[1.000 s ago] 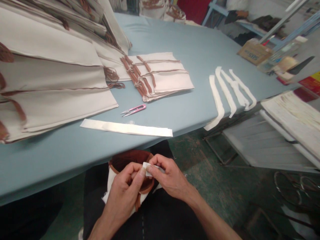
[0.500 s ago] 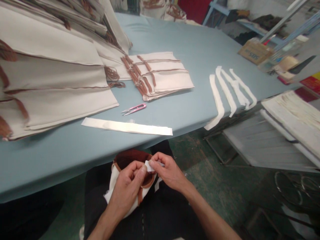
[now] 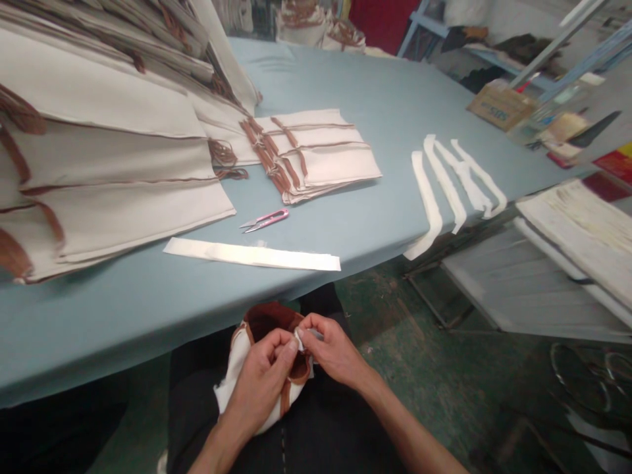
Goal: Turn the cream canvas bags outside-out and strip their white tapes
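Observation:
On my lap rests a white fabric bag (image 3: pixel 237 355) with brown trim, its brown-lined mouth facing up. My left hand (image 3: pixel 261 372) is closed over the bag's opening, thumb and forefinger pinching a small white strip (image 3: pixel 299 340). Pressed close against it from the right, my right hand (image 3: pixel 333 349) pinches the same strip. Most of the strip is hidden by my fingers, so I cannot tell whether it is attached to the bag. Pink-handled thread snips (image 3: pixel 266 220) lie on the blue-covered table (image 3: pixel 365 230), beyond a long cream strip (image 3: pixel 251 255).
Large cream fabric pieces with brown ties (image 3: pixel 123 197) are stacked at the left. A smaller cream stack (image 3: pixel 336 155) sits mid-table. Several white strips (image 3: pixel 425 204) hang over the right edge. A cardboard box (image 3: pixel 501 105) stands at the far right, near a metal-framed stand (image 3: pixel 474 289).
My fingertips have drawn closer together, and less of the white strip shows between them. Both hands and the bag have shifted slightly right and down in view.

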The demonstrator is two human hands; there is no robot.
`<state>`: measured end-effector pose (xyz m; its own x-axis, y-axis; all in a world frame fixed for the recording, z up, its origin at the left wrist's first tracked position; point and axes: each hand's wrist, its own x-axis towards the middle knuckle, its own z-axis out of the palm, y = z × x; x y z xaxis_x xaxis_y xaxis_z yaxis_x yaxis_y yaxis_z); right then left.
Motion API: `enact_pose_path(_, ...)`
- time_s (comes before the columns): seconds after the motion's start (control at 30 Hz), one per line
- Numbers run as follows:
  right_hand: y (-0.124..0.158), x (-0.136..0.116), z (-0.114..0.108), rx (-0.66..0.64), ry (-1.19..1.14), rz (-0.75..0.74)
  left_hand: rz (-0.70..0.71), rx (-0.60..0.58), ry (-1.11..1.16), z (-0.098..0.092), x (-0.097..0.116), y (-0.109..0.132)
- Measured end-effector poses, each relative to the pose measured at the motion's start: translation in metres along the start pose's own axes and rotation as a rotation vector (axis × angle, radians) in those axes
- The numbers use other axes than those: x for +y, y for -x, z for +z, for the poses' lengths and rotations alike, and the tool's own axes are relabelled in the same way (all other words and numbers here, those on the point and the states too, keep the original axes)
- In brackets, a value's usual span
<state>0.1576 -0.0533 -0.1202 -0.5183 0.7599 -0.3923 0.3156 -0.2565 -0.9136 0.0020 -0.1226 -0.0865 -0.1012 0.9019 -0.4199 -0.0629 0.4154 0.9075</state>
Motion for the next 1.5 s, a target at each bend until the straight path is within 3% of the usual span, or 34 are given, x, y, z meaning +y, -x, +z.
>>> enact_pose_path(0.33, -0.001, -0.003, 0.003, -0.010, -0.024, 0.013, 0.006, 0.012, -0.037, -0.006, -0.001, -0.001)
enact_pose_path(0.83, 0.011, -0.057, 0.014, -0.047, 0.058, -0.088, 0.104, 0.202, -0.122, -0.042, -0.005, 0.024)
enact_pose_path(0.97, 0.013, -0.067, 0.008, -0.143, 0.135, -0.162, 0.150, 0.224, -0.147, -0.044, 0.006, 0.034)
enact_pose_path(1.13, 0.013, -0.084, 0.009, -0.126, 0.265, -0.272, 0.220, 0.193, -0.168, -0.042, 0.028, 0.036)
enact_pose_path(1.27, 0.012, -0.084, 0.018, -0.165, 0.168, -0.191, 0.266, 0.205, -0.190, -0.043, 0.030, 0.035)
enact_pose_path(1.5, 0.011, -0.070, 0.023, -0.179, -0.116, -0.016, 0.247, 0.238, -0.177, -0.049, 0.015, 0.043)
